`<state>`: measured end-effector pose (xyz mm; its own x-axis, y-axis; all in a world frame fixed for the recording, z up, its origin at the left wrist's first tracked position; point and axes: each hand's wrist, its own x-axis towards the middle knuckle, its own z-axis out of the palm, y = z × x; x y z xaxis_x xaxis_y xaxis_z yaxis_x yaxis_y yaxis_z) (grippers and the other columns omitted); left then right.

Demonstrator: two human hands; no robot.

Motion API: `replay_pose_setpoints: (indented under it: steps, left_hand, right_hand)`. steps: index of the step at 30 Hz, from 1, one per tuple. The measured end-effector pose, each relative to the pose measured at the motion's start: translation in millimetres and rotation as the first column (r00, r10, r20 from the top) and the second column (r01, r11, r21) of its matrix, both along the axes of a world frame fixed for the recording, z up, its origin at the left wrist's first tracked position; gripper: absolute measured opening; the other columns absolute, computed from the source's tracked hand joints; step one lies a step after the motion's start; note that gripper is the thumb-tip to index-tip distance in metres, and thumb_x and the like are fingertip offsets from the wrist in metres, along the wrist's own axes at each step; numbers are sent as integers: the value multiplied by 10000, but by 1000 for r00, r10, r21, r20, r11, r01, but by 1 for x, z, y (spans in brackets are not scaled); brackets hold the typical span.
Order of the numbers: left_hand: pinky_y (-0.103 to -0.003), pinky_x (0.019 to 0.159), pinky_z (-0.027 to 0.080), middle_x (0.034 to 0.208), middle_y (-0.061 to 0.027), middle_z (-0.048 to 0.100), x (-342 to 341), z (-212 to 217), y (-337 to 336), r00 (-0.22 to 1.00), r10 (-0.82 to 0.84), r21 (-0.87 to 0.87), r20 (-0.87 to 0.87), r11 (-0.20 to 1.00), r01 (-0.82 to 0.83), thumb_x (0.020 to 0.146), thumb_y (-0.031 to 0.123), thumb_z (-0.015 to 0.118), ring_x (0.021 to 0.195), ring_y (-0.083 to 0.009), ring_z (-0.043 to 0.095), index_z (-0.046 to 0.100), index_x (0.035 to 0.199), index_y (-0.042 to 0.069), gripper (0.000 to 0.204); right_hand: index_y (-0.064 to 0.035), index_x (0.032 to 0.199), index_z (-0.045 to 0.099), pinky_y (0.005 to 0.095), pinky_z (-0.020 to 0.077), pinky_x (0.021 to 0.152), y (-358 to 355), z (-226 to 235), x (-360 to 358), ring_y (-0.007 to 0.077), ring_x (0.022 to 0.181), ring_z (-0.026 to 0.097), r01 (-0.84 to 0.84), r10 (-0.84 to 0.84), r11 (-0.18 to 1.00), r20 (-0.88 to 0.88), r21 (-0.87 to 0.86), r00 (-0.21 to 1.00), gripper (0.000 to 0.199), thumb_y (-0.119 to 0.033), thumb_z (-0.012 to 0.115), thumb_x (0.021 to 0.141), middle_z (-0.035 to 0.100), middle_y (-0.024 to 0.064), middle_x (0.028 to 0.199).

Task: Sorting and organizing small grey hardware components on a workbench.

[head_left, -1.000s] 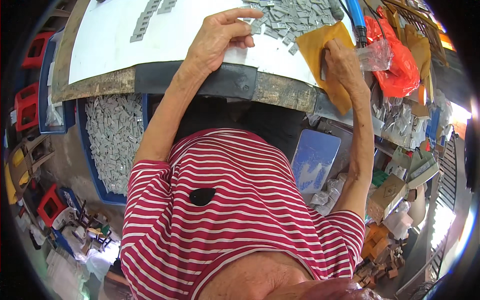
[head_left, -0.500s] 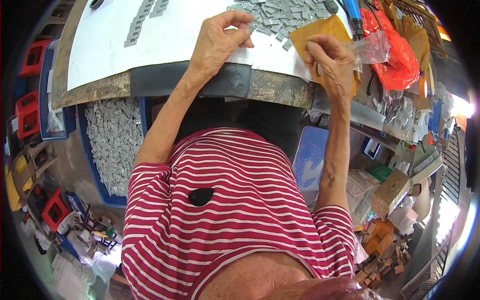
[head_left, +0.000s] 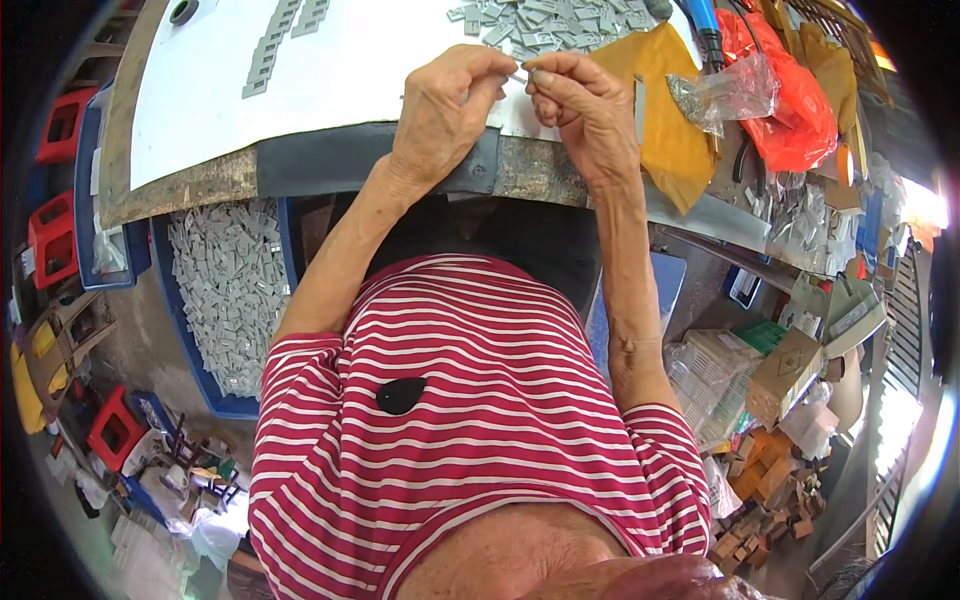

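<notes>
Above the table's near edge, my hands meet fingertip to fingertip. My left hand point(head_left: 440, 120) is closed in a pinch on a small flat grey piece point(head_left: 519, 74), mostly covered by the fingers. Pinched closed against that same piece is my right hand point(head_left: 592, 115); whatever lies between its fingertips is too small to make out. Just beyond the hands spreads a loose pile of grey pieces point(head_left: 575, 28). To the left, similar pieces lie in a stepped row point(head_left: 268, 55) on the white sheet point(head_left: 200, 110).
Right of my hands lies brown paper point(head_left: 665, 135) with a clear bag point(head_left: 735, 95) of tiny metal parts. Beyond are a blue-handled tool point(head_left: 704, 22) and a red plastic bag point(head_left: 805, 130). A blue bin point(head_left: 168, 310) full of grey pieces stands below the table at left.
My right hand has moved left from over the brown paper to meet my left hand at the grey piece. The left hand has stayed nearly in place.
</notes>
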<state>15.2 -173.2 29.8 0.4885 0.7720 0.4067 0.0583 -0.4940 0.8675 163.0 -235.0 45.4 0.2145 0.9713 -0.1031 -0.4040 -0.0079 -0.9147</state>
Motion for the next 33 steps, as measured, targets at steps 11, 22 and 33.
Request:
replay_pose_setpoints:
  steps: [11, 22, 33]
  left_hand:
    - [-244, 734, 488, 913, -83, 635, -3, 0, -4, 999, 23, 211, 39, 977, -31, 727, -51, 592, 845, -173, 612, 640, 856, 26, 158]
    - [-250, 735, 495, 924, -75, 639, -4, 3, -7, 998, -24, 222, 57, 975, 11, 733, -51, 587, 862, -178, 614, 649, 862, 46, 172]
    - [-240, 736, 495, 939, -69, 630, -3, 1, -5, 994, -97, 167, 41, 982, 89, 745, -9, 599, 850, -158, 613, 636, 914, 40, 179]
  right_hand:
    - [25, 867, 568, 169, 382, 440, -5, -3, 0, 66, 495, 499, -23, 24, 993, 11, -113, 1000, 142, -30, 622, 749, 594, 77, 673]
    - [14, 849, 570, 174, 356, 466, -10, 1, 0, 60, 518, 469, -64, 69, 987, 30, -145, 997, 114, -60, 613, 773, 568, 45, 678]
    - [20, 836, 581, 175, 349, 467, -13, -2, -4, 60, 518, 463, -3, 1, 997, -27, -79, 1000, 104, -19, 615, 747, 548, 17, 642]
